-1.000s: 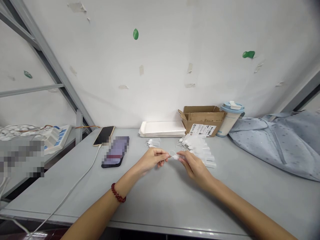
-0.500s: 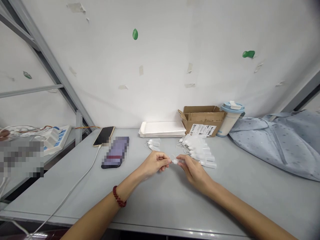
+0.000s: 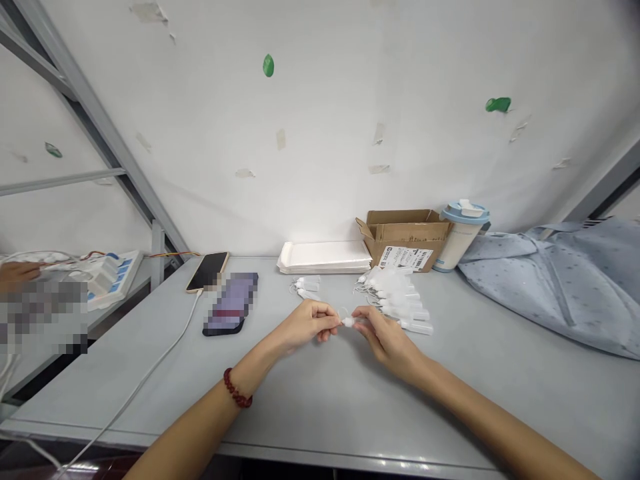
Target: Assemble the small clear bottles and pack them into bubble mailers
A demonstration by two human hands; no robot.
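Over the middle of the grey table [image 3: 320,400], my left hand [image 3: 307,323] and my right hand [image 3: 385,340] meet fingertip to fingertip. Both pinch one small white tag with a thin string loop [image 3: 349,321], held just above the tabletop. A red bead bracelet [image 3: 236,390] circles my left wrist. Right behind my right hand lies a pile of several similar white tags [image 3: 397,297]. A smaller cluster of tags [image 3: 306,287] sits behind my left hand.
Two phones [image 3: 207,271] [image 3: 233,303] lie at the left, one on a white cable [image 3: 150,373]. Along the wall stand flat white trays [image 3: 325,257], a cardboard box [image 3: 405,240] and a lidded cup [image 3: 460,237]. Blue cloth [image 3: 555,287] covers the right. Another person's hand [image 3: 17,273] shows far left.
My two hands dropped slightly and drew closer together around the tag. Another person's hand came into view at the far left edge.
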